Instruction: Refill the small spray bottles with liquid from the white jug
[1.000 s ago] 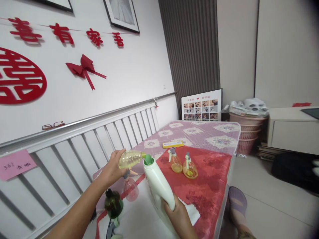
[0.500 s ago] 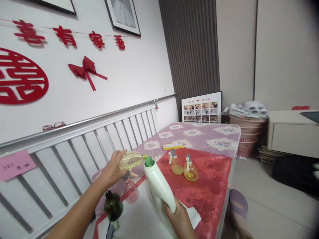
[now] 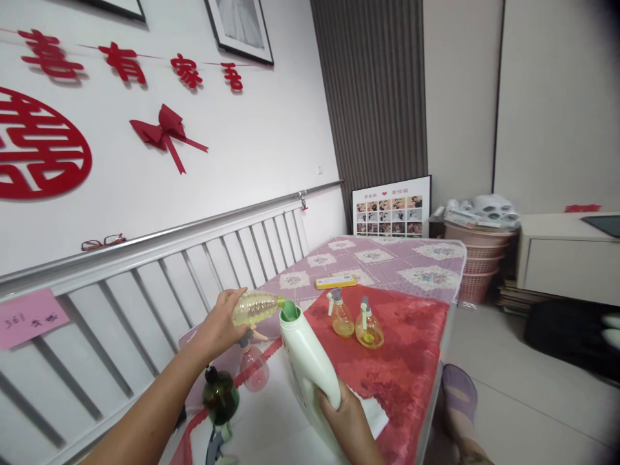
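Note:
My left hand is closed round a small clear bottle of yellowish liquid, held on its side. The bottle's mouth touches the green funnel in the neck of a big white jug. Gripping that jug low down is my right hand, which holds it tilted to the left. Beside the jug on the red cloth stand two yellow spray bottles. Below my left hand stand a pink spray bottle and a dark green one.
The cloth covers a bed with a purple patterned mattress, where a yellow flat box lies. A white slatted headboard runs along the left. Pink baskets and a white cabinet stand at the back right. A foot in a purple slipper rests on the floor.
Hands, clear bottle and jug keep their pose. Only the view shifts slightly.

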Available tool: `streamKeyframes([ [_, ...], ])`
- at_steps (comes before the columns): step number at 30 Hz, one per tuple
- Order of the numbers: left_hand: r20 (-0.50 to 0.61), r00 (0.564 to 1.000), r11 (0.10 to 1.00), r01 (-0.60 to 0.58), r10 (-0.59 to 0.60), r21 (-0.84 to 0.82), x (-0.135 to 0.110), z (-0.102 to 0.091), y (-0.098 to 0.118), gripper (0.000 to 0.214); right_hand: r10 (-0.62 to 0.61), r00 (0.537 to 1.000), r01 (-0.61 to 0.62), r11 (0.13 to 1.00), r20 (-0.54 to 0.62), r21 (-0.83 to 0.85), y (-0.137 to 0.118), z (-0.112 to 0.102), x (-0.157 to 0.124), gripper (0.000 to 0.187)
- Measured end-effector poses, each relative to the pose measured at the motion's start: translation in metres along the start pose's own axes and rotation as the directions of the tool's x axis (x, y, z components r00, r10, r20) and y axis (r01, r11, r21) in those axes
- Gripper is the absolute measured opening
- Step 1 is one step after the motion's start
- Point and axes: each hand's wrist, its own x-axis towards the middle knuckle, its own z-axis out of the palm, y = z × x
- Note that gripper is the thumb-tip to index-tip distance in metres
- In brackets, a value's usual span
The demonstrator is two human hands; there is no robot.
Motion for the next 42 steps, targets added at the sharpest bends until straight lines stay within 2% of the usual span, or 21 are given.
streamKeyframes([
  [7, -0.002, 1.000, 1.000, 0.004, -0.004, 0.020, 0.000, -0.003, 0.006, 0.072, 0.008, 1.000, -0.008, 1.000, 0.011, -0.001, -0.002, -0.001, 0.000, 0.024],
  [18, 0.045, 0.999, 0.997, 0.019, -0.022, 0.077, 0.001, -0.006, 0.004, 0.073, -0.001, 1.000, 0.002, 1.000, 0.006, -0.028, 0.001, 0.001, -0.001, 0.026],
  [26, 0.038, 0.999, 0.995, 0.006, -0.010, 0.096, 0.003, -0.006, 0.004, 0.073, -0.019, 1.000, 0.019, 1.000, -0.016, 0.013, -0.004, -0.002, 0.001, 0.023],
  [42, 0.059, 0.998, 0.988, 0.001, -0.011, 0.156, 0.004, -0.012, 0.012, 0.074, -0.029, 1.000, 0.029, 0.998, 0.012, -0.049, 0.000, -0.001, 0.001, 0.028],
])
